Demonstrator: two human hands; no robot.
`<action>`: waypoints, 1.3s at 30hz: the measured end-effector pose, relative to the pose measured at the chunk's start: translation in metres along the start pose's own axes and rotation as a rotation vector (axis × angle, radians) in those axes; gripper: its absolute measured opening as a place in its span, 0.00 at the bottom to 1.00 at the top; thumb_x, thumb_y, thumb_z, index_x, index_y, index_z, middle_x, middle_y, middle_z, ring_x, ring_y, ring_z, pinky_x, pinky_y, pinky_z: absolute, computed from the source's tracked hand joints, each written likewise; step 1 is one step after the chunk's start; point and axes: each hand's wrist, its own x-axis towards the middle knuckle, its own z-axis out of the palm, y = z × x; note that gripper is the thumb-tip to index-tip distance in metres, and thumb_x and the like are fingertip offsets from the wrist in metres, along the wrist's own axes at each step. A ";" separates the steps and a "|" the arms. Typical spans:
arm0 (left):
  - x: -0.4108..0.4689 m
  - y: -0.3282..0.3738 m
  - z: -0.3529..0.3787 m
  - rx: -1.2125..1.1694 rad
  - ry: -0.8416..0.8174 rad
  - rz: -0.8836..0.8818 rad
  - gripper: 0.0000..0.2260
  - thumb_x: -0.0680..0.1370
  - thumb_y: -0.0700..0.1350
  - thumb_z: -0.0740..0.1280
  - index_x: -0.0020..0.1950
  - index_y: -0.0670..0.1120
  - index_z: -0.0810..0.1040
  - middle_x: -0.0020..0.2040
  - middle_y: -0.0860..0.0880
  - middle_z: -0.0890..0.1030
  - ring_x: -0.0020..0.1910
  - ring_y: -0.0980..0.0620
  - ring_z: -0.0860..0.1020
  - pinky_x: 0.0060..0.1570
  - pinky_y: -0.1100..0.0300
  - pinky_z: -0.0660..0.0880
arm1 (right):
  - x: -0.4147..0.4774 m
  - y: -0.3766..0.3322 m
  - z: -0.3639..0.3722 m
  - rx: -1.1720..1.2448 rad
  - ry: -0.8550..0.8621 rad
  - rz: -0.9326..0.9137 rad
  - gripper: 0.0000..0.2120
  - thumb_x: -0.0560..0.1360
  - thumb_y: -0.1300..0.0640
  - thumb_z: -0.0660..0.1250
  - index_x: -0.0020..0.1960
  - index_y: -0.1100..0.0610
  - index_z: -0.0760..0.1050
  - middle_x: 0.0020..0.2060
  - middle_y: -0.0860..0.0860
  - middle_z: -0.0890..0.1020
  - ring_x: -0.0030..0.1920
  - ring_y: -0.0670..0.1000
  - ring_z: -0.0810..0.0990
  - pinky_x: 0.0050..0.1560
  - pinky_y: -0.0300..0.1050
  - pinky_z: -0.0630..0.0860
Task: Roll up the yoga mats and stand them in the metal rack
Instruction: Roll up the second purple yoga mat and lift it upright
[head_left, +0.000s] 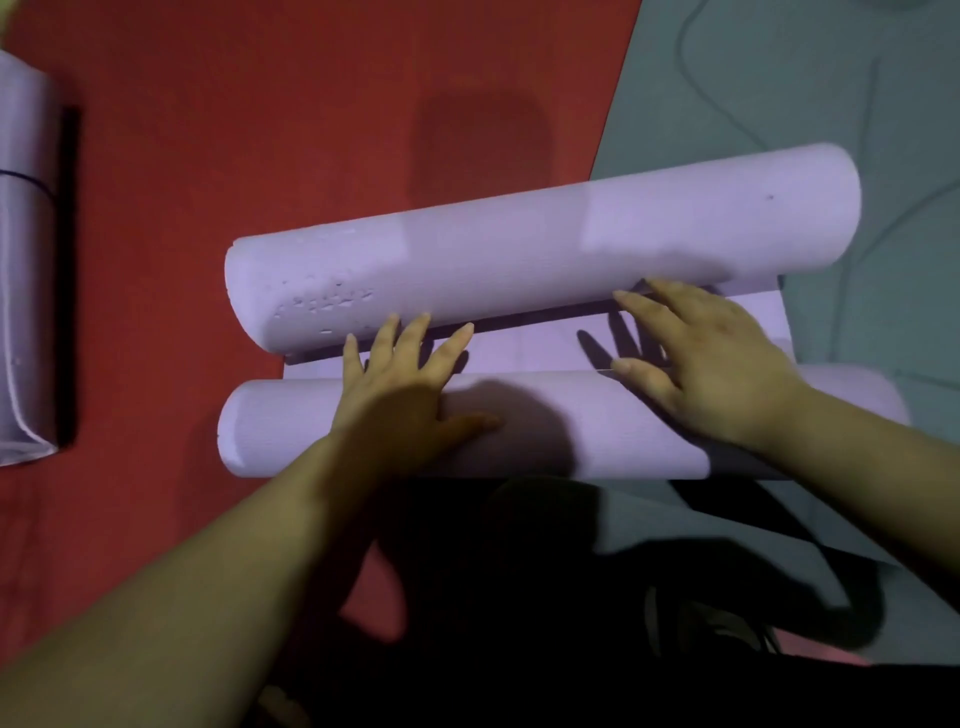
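- step in hand: rolling. the lilac mat lies across the floor just in front of the person, partly on the red mat and partly on the teal mat. it shows a thick far roll and a thinner near roll, with a flat strip between them.
- whether both rolls belong to one mat curled from either end, or to two mats, i cannot tell for sure.
- the left hand rests on the near roll with its fingers straight and spread, the tips touching the near side of the far roll. it grasps nothing.
- the right hand lies flat over the strip and the near roll, its fingers extended to the lower edge of the far roll. it is also released, not clenched.
- next move, as i judge it: even pressure from both palms so the roll travels straight and its ends stay flush. the flat strip has to be taken up before the mat can stand.
- count: two hands, two rolled sections here, and one more lilac bundle at the left edge, well apart, with a thin dark line around it.
- the metal rack is not in view, so the standing step is not yet done.
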 end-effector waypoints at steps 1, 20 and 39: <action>0.002 -0.001 0.000 -0.016 -0.005 0.000 0.49 0.66 0.85 0.42 0.83 0.63 0.48 0.84 0.44 0.53 0.82 0.38 0.50 0.75 0.27 0.48 | -0.003 -0.004 0.000 0.024 -0.008 0.011 0.36 0.79 0.31 0.55 0.79 0.51 0.64 0.76 0.60 0.69 0.75 0.62 0.69 0.72 0.62 0.69; 0.048 -0.011 -0.010 -0.061 -0.153 -0.060 0.48 0.65 0.85 0.43 0.81 0.66 0.40 0.82 0.49 0.31 0.81 0.45 0.33 0.78 0.36 0.36 | 0.004 -0.024 0.005 -0.070 -0.091 0.090 0.36 0.78 0.29 0.46 0.80 0.47 0.61 0.79 0.56 0.66 0.76 0.59 0.66 0.71 0.60 0.66; 0.027 0.000 -0.012 -0.023 0.017 -0.020 0.41 0.75 0.76 0.44 0.83 0.57 0.57 0.84 0.45 0.54 0.81 0.40 0.58 0.73 0.38 0.60 | 0.048 -0.005 -0.008 0.036 -0.088 0.088 0.41 0.77 0.29 0.50 0.84 0.48 0.49 0.81 0.60 0.56 0.80 0.61 0.59 0.78 0.59 0.60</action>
